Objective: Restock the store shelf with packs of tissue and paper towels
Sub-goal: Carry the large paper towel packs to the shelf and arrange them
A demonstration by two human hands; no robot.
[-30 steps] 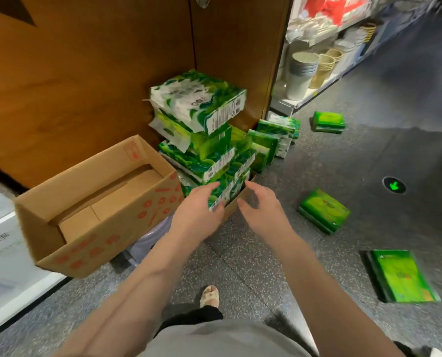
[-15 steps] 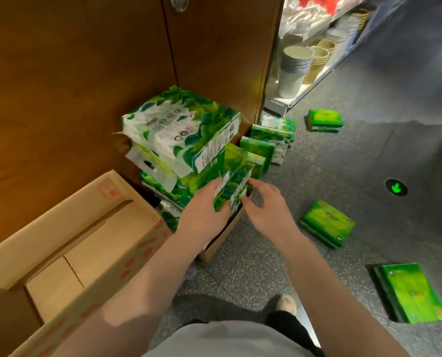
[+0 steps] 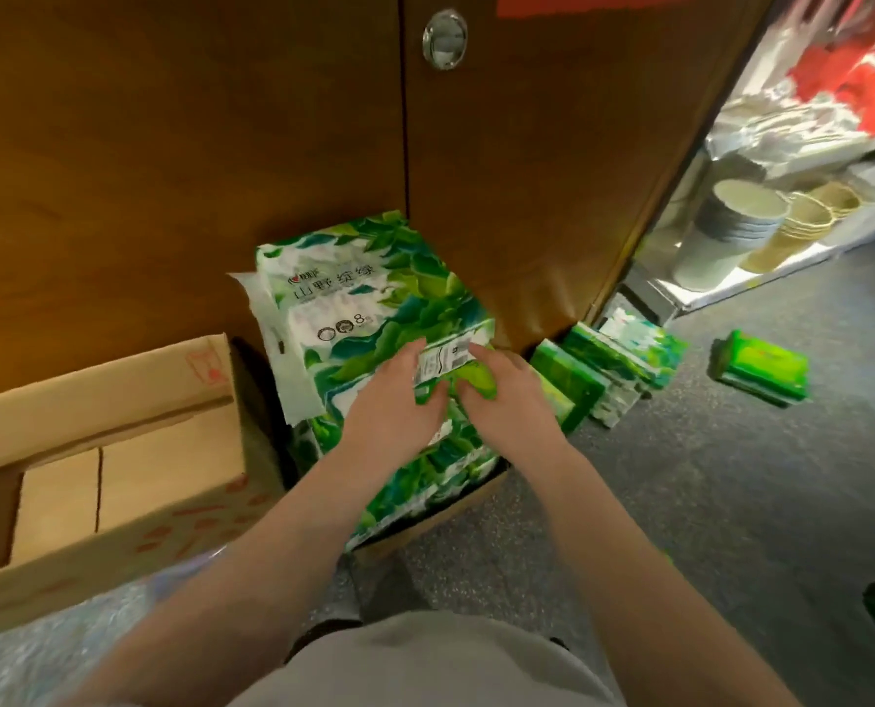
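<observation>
Both hands moved up stack | left hand [image 3: 394,405], right hand [image 3: 507,395] grasping top tissue pack [image 3: 374,298] | fingertips hidden

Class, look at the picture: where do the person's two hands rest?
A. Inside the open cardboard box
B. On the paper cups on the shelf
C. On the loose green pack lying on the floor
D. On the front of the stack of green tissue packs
D: the left hand and the right hand both touch the front of the stack of green tissue packs, near its barcode label, away from the cardboard box.
</observation>
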